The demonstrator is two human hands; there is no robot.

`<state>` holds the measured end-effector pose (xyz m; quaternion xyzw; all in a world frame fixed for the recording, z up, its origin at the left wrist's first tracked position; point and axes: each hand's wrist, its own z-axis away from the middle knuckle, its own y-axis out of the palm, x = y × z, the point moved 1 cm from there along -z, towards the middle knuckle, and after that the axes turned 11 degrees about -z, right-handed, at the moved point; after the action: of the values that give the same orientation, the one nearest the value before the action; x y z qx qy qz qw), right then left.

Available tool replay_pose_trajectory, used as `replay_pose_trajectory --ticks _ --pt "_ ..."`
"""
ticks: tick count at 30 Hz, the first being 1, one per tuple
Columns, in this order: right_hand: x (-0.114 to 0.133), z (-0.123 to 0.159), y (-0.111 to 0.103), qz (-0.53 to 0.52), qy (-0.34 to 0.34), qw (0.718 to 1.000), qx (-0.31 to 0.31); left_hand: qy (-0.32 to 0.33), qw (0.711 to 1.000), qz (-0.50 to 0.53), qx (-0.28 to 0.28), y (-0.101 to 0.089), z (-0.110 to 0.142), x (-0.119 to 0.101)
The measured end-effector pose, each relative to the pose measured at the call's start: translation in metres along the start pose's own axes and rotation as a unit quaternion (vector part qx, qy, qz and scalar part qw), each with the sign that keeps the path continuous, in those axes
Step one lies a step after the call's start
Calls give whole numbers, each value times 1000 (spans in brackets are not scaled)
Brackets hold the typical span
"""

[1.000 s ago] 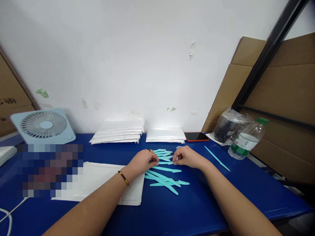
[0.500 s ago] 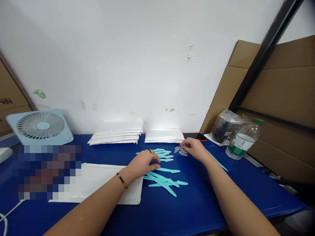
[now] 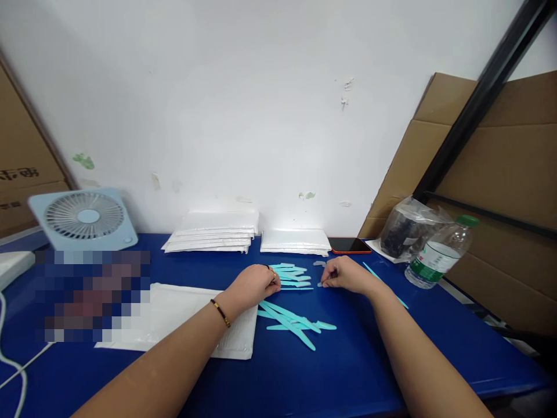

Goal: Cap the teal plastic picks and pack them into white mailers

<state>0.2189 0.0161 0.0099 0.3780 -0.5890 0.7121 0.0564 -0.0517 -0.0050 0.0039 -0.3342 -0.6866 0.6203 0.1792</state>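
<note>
My left hand (image 3: 253, 286) pinches a turquoise eyebrow razor (image 3: 300, 288) by its handle end, and the blade end points right. My right hand (image 3: 348, 275) has its thumb and fingers closed on a small clear blade cap (image 3: 319, 284), just right of the razor's tip and apart from it. Several razors (image 3: 292, 271) lie in a row behind the held one. Closer to me, more razors (image 3: 289, 322) are crossed in a loose heap. Other clear caps (image 3: 319, 263) rest behind my right fingers, which partly hide them. One razor (image 3: 402, 303) lies alone, partly behind my right wrist.
A white padded mailer (image 3: 187, 313) lies at left on the blue table (image 3: 339, 371). Mailer stacks (image 3: 213, 232) (image 3: 296, 241) and a phone (image 3: 349, 245) line the wall. A fan (image 3: 87, 217) stands left; a bottle (image 3: 439, 255) and a bagged dark item (image 3: 402, 229) stand right.
My left hand has brought one razor back beside the row, away from the heap. My right hand has moved toward me from the caps with one cap in its fingers.
</note>
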Motion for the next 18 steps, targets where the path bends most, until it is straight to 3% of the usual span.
replay_pose_trajectory --ticks 7,18 --pt "13 0 7 -53 -53 996 39 -2 1000 9 -2 3 -2 2" --pt "14 1 8 -45 -69 995 48 -16 1000 25 9 4 -2 4"
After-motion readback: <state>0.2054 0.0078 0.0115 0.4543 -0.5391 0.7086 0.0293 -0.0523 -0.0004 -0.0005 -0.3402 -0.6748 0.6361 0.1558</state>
